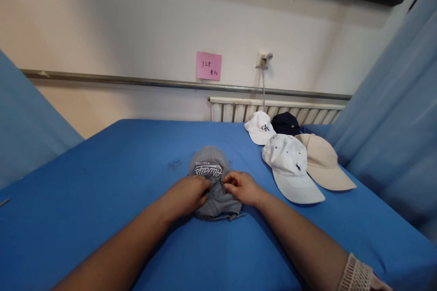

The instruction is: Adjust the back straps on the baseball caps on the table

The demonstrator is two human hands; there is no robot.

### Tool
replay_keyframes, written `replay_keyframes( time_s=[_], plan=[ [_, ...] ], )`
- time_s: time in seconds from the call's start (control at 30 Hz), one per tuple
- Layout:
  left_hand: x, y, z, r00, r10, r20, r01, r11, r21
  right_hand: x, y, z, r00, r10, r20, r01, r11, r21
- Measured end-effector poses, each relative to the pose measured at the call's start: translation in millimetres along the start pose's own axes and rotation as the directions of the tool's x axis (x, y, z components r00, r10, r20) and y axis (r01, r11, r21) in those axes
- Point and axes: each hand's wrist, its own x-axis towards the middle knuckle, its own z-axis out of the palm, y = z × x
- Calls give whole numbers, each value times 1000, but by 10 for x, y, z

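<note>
A grey baseball cap (215, 198) with white "Always" lettering lies on the blue-covered table, its brim toward the wall and its back strap toward me. The crown looks creased and partly sunken. My left hand (191, 194) is closed at the left side of the crown, fingers curled onto the fabric. From the right, my right hand (243, 187) pinches the cap's fabric between thumb and fingers. The undersides of both hands' fingers are partly hidden.
To the right sit a white cap (260, 127) with "CK" letters, a navy cap (286, 123), a pale cap (288, 163) with a small horse logo, and a beige cap (322, 159). Behind the blue table cover (102, 182) are a radiator (235, 110) and wall. Blue curtains (392, 113) hang at both sides.
</note>
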Motion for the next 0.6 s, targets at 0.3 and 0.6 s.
replay_keyframes(
  time_s=[0.3, 0.6],
  plan=[
    [53, -19, -80, 965, 28, -260, -43, 998, -52, 25, -43, 11, 993, -16, -119, 24, 998, 63],
    [-62, 77, -246, 832, 95, -547, -194, 973, -126, -1, -212, -117, 906, -229, -355, 195, 972, -128]
  ],
)
